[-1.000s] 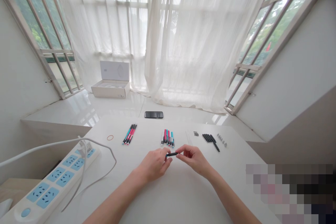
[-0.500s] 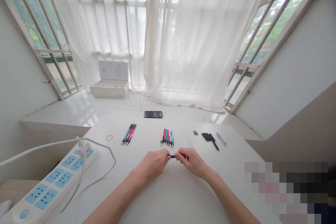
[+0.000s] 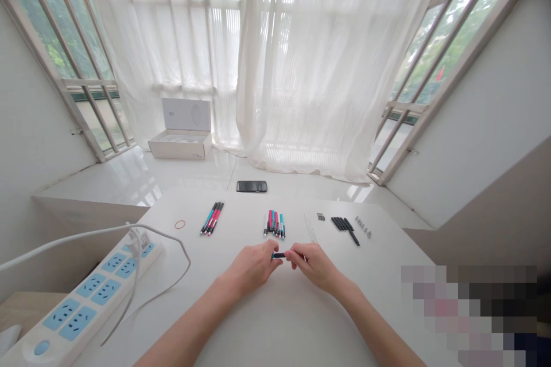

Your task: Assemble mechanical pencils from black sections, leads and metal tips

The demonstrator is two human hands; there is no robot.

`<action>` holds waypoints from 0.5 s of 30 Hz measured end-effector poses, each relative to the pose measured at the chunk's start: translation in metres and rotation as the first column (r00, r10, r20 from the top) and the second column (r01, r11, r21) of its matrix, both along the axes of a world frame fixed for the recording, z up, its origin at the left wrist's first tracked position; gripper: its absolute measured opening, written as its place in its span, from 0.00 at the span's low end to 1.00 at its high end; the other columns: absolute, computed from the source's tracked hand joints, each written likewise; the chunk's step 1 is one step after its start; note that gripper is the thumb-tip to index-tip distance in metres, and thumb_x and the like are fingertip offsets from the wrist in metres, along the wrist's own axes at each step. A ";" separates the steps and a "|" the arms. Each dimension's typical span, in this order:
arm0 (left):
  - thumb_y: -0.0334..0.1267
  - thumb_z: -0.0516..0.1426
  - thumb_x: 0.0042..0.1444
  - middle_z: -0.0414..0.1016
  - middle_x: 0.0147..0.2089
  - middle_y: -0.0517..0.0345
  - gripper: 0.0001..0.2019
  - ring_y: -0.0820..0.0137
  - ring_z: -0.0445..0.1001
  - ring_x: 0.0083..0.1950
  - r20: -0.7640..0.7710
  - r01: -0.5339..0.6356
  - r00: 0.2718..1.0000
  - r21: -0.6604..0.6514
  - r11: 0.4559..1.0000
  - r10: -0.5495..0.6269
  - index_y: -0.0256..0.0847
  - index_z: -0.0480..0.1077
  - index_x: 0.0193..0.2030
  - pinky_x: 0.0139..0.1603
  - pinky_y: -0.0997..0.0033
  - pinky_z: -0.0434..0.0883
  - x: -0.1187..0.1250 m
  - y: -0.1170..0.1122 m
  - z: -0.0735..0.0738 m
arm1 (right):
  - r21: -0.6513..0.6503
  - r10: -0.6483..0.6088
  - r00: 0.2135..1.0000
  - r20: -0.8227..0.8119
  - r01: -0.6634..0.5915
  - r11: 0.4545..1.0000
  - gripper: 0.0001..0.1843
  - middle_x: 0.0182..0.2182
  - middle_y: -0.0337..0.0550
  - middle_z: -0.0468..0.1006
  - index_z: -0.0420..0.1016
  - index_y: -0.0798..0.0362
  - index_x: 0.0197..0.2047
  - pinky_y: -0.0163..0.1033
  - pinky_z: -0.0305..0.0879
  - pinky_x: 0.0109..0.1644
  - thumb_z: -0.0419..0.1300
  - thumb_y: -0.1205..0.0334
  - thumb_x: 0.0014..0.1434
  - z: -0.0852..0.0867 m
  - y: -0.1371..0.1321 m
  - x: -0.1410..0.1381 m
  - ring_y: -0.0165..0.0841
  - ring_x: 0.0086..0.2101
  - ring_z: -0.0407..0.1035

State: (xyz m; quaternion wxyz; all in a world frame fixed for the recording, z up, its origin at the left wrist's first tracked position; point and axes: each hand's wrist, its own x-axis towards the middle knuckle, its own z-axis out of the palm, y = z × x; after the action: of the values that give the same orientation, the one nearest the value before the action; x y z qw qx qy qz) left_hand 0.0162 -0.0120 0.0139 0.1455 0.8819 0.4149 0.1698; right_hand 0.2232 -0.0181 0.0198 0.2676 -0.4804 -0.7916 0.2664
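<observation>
Between my hands, over the near middle of the table, lies a pen [image 3: 279, 255] with a black grip and a bit of teal barrel showing. My left hand [image 3: 253, 266] holds its teal end, thumb and index finger a little parted around it. The fingertips of my right hand [image 3: 313, 262] pinch the other end, hiding the tip. Just beyond are loose pen barrels [image 3: 274, 223] in pink, teal and white. Thin white refills [image 3: 309, 227] lie behind my right hand. Farther right are small springs [image 3: 321, 217], black grips [image 3: 342, 223] and grey tips [image 3: 363, 227].
Several pens [image 3: 212, 218] lie left of the barrels, near a rubber band [image 3: 179, 224]. A power strip [image 3: 90, 292] with a white cable [image 3: 163, 230] fills the left side. A phone [image 3: 252, 186] and an open white box [image 3: 179, 143] are at the back.
The left thumb and index finger have parted, uncovering the teal part of the pen. The right hand has shifted slightly left along the black grip.
</observation>
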 end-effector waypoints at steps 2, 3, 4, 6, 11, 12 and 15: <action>0.41 0.47 0.66 0.76 0.36 0.56 0.07 0.65 0.76 0.34 -0.015 -0.008 1.000 0.003 1.000 0.008 0.41 0.61 0.43 0.31 0.72 0.66 0.001 0.000 -0.001 | -0.001 0.009 1.000 0.015 -0.009 1.000 0.22 0.20 0.38 0.75 0.73 0.52 0.26 0.34 0.59 0.29 0.48 0.52 0.65 0.000 0.000 0.000 0.28 0.21 0.64; 0.40 0.45 0.67 0.76 0.36 0.56 0.08 0.65 0.76 0.34 -0.025 -0.005 1.000 0.009 1.000 0.006 0.41 0.61 0.42 0.31 0.72 0.66 0.001 0.000 -0.002 | 0.002 0.009 1.000 0.016 -0.009 1.000 0.19 0.22 0.38 0.75 0.74 0.51 0.29 0.34 0.59 0.29 0.49 0.51 0.65 0.000 -0.001 0.000 0.28 0.21 0.64; 0.39 0.44 0.68 0.76 0.36 0.55 0.09 0.65 0.76 0.34 -0.035 0.000 0.999 0.017 1.000 0.000 0.41 0.62 0.41 0.31 0.72 0.66 0.001 0.001 -0.003 | 0.009 0.005 1.000 0.012 -0.005 1.000 0.16 0.23 0.37 0.76 0.74 0.51 0.34 0.34 0.60 0.29 0.51 0.51 0.63 0.000 -0.001 0.000 0.28 0.22 0.64; 0.37 0.42 0.68 0.76 0.37 0.55 0.10 0.65 0.76 0.35 -0.047 0.018 0.999 0.033 0.999 -0.017 0.41 0.62 0.41 0.32 0.71 0.66 0.001 0.002 -0.003 | 0.029 -0.004 1.000 -0.005 0.004 1.000 0.12 0.28 0.38 0.78 0.73 0.50 0.42 0.34 0.62 0.31 0.56 0.52 0.60 0.000 -0.001 -0.001 0.28 0.23 0.64; 0.41 0.49 0.66 0.76 0.39 0.56 0.08 0.64 0.77 0.37 -0.018 0.028 0.999 0.007 1.000 -0.028 0.42 0.60 0.47 0.31 0.72 0.66 0.000 0.002 -0.001 | 0.033 0.001 1.000 0.010 -0.001 0.999 0.17 0.22 0.37 0.76 0.73 0.51 0.30 0.34 0.60 0.29 0.51 0.52 0.63 -0.001 -0.001 -0.001 0.27 0.22 0.63; 0.42 0.49 0.66 0.76 0.38 0.56 0.08 0.64 0.77 0.36 -0.019 0.019 1.000 -0.002 1.000 -0.019 0.42 0.60 0.47 0.31 0.72 0.66 0.000 0.001 -0.001 | 0.029 -0.001 1.000 0.021 0.001 1.000 0.19 0.21 0.37 0.74 0.72 0.51 0.27 0.34 0.59 0.28 0.49 0.52 0.64 -0.001 -0.001 -0.001 0.27 0.21 0.63; 0.40 0.47 0.67 0.76 0.37 0.55 0.06 0.64 0.77 0.35 -0.041 -0.001 0.999 -0.006 1.000 0.000 0.41 0.60 0.43 0.31 0.72 0.65 0.001 0.001 -0.001 | 0.033 0.001 1.000 0.023 -0.002 0.999 0.16 0.23 0.37 0.75 0.74 0.51 0.32 0.34 0.60 0.29 0.51 0.51 0.63 0.000 -0.001 0.000 0.27 0.22 0.63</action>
State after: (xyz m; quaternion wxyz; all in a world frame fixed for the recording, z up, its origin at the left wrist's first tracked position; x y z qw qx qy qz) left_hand 0.0169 -0.0115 0.0134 0.1396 0.8847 0.4186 0.1504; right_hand 0.2227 -0.0192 0.0195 0.2662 -0.4784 -0.7993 0.2478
